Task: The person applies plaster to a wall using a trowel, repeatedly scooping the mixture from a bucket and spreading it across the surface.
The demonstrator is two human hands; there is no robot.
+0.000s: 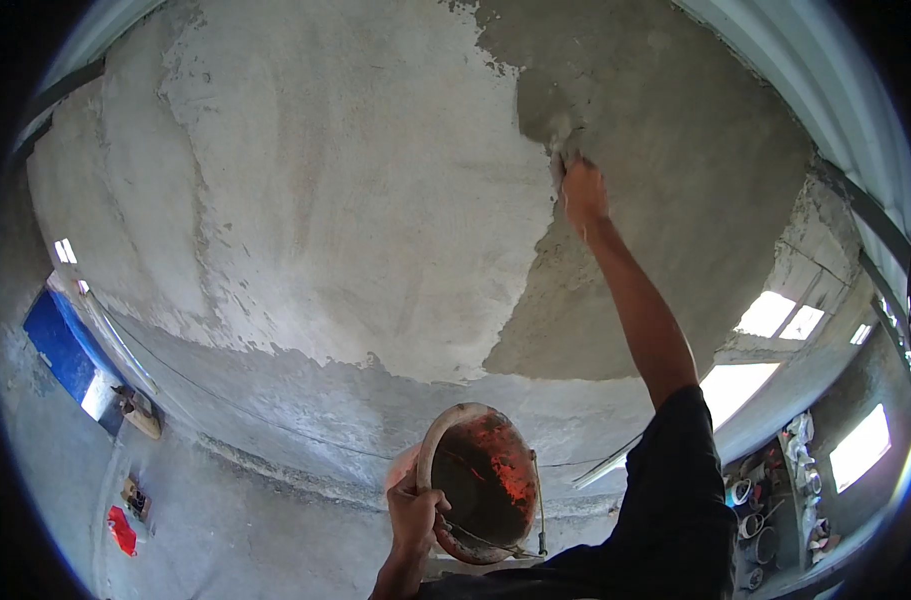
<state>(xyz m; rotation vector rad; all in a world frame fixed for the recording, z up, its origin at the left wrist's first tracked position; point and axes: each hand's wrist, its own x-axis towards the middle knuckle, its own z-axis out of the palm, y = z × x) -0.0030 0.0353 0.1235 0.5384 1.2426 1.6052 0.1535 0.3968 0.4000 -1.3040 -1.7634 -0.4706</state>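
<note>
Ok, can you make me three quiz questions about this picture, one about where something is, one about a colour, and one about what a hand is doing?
1. Where is the right hand?
A. Up at the ceiling
B. Down by the floor
C. Inside the pan

2. What colour streaks the inside of the mortar pan?
A. Green
B. Orange-red
C. Purple

3. What is the left hand doing?
A. Hanging free
B. Waving open
C. Gripping the pan's rim

Answers: 1 A, the arm stretches up and the hand presses a small tool, half hidden, at the edge of the darker wet plaster. 2 B, orange-red patches show inside the bowl. 3 C, the fingers curl over the rim.
</note>
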